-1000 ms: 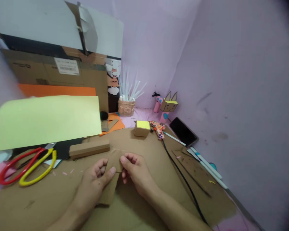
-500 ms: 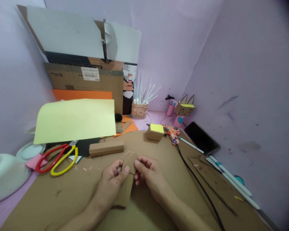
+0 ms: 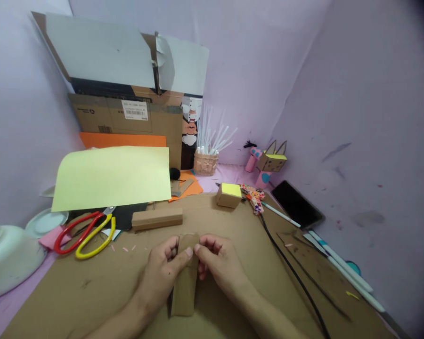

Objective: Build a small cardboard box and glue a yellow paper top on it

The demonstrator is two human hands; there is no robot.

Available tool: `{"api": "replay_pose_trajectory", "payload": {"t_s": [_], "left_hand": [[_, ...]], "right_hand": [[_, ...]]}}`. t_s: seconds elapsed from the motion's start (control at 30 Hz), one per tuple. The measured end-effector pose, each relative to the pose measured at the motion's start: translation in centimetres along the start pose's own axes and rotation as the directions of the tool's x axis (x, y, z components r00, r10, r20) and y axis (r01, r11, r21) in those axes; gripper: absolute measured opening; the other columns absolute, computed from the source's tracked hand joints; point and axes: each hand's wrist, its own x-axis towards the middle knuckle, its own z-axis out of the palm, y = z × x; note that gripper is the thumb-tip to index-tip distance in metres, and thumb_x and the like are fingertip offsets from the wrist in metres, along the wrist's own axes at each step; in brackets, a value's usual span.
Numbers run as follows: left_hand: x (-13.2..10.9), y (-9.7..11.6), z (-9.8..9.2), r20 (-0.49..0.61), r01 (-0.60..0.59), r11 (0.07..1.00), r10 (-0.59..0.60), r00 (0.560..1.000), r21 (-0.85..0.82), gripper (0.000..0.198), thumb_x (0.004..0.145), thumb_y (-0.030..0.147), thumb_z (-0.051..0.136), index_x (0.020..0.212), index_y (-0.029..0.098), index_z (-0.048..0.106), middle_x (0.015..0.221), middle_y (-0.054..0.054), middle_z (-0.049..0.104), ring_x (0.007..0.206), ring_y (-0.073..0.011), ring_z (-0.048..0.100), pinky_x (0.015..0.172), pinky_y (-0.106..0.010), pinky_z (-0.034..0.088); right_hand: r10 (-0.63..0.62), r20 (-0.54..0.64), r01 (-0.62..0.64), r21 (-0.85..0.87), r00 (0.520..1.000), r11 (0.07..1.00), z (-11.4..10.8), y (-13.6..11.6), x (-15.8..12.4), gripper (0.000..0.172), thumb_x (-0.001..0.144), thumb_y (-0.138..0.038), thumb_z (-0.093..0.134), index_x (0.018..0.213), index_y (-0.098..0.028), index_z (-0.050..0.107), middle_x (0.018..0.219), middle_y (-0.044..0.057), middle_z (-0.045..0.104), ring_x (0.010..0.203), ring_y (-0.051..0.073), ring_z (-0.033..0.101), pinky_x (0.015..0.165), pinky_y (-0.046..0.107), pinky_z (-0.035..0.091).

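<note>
A long folded cardboard strip [image 3: 184, 292] is held above the cardboard-covered table, its near end pointing toward me. My left hand [image 3: 164, 268] grips its left side, thumb lying on top and fingers curled under the edge. On the right edge, my right hand [image 3: 221, 263] pinches the strip near its far end, thumb tip beside the left thumb. The fingertips beneath are partly hidden. Just beyond the hands lies a closed cardboard bar [image 3: 157, 219]. Farther right sits a small cardboard box with a yellow top [image 3: 229, 195].
Scissors [image 3: 88, 233] with red and yellow handles lie left, near a pale bowl [image 3: 12, 259]. A patterned glue gun [image 3: 255, 200] trails a black cord [image 3: 286, 263] on the right, beside a phone [image 3: 297, 203]. Behind stand a basket of glue sticks [image 3: 205, 162] and yellow paper [image 3: 113, 179].
The cardboard strip has turned from slanted to nearly straight, its near end swinging to the right and toward me. Both hands keep hold; the right thumb has shifted slightly left and down.
</note>
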Motion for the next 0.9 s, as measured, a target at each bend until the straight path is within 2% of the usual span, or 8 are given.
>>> {"api": "replay_pose_trajectory", "payload": {"t_s": [0.33,0.47,0.63,0.77,0.9], "left_hand": [[0.46,-0.43,0.01,0.017,0.068,0.989,-0.066,0.998,-0.135,0.027,0.068,0.041,0.066,0.074,0.015,0.058,0.063,0.0,0.059,0.06,-0.0155,0.055,0.057,-0.025,0.043],[0.44,-0.44,0.12,0.037,0.081,0.985,-0.076,0.996,-0.15,0.028,0.069,0.041,0.066,0.076,0.015,0.059,0.066,-0.001,0.061,0.061,-0.0158,0.056,0.059,-0.026,0.043],[0.28,-0.15,0.2,0.049,0.095,0.979,-0.087,0.995,-0.181,0.022,0.069,0.036,0.066,0.072,0.015,0.059,0.063,0.0,0.061,0.058,-0.0142,0.054,0.056,-0.024,0.041],[0.25,0.04,0.17,0.078,0.081,0.981,-0.068,0.995,-0.178,0.023,0.069,0.037,0.065,0.075,0.016,0.061,0.063,0.0,0.062,0.059,-0.0143,0.054,0.056,-0.023,0.041],[0.45,-0.27,0.01,0.058,0.081,0.981,-0.072,0.996,-0.177,0.026,0.07,0.04,0.066,0.075,0.015,0.06,0.064,0.0,0.062,0.06,-0.0149,0.055,0.056,-0.024,0.042]], "right_hand": [[-0.019,-0.064,0.024,0.073,0.998,0.997,-0.25,-0.42,0.03,0.022,0.059,-0.036,0.065,0.061,-0.014,0.062,0.046,-0.005,0.051,0.04,0.005,0.042,0.037,0.016,0.035],[0.02,-0.066,-0.015,0.073,0.998,0.997,-0.34,-0.26,0.15,0.025,0.058,-0.038,0.065,0.06,-0.014,0.059,0.045,-0.005,0.051,0.038,0.005,0.042,0.036,0.017,0.036],[0.01,-0.08,-0.006,0.05,0.997,0.999,-0.29,-0.19,0.25,0.021,0.058,-0.035,0.063,0.057,-0.015,0.057,0.044,-0.006,0.049,0.038,0.005,0.04,0.035,0.016,0.035],[-0.001,-0.081,0.004,0.038,0.997,0.999,-0.25,-0.36,0.2,0.02,0.059,-0.034,0.063,0.055,-0.015,0.056,0.043,-0.007,0.047,0.038,0.004,0.039,0.034,0.016,0.035],[0.024,-0.089,-0.021,0.043,0.996,0.999,-0.25,-0.2,0.27,0.02,0.058,-0.034,0.063,0.056,-0.016,0.056,0.044,-0.006,0.048,0.038,0.005,0.04,0.034,0.016,0.035]]}}
